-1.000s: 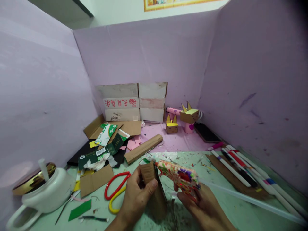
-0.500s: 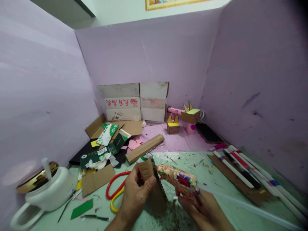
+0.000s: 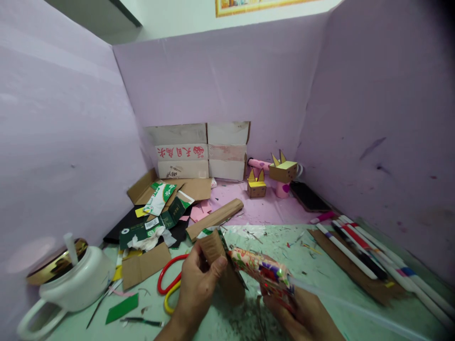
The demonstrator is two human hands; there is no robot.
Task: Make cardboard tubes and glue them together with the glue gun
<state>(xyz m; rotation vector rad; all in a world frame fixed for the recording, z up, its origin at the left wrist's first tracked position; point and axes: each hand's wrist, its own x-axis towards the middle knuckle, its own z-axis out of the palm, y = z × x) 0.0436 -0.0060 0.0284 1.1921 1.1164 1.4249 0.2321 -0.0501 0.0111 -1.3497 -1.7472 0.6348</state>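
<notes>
Green tabletop [image 3: 313, 266]: two hands [image 3: 199, 284] [image 3: 300, 308], one glue gun [image 3: 258, 265]

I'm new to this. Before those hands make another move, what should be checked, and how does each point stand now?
1. Left hand has a grip on the brown cardboard piece: ok.
2. Right hand holds the patterned glue gun: ok.
3. Gun's tip touching the cardboard: cannot tell; it points at the edge, very close.
4. Gun hot: cannot tell; a small red spot shows on it, but heat doesn't.
5. Scissors well clear of the left hand: not ok; their handles lie right beside it.
6. White pot away from both hands: ok.
</notes>
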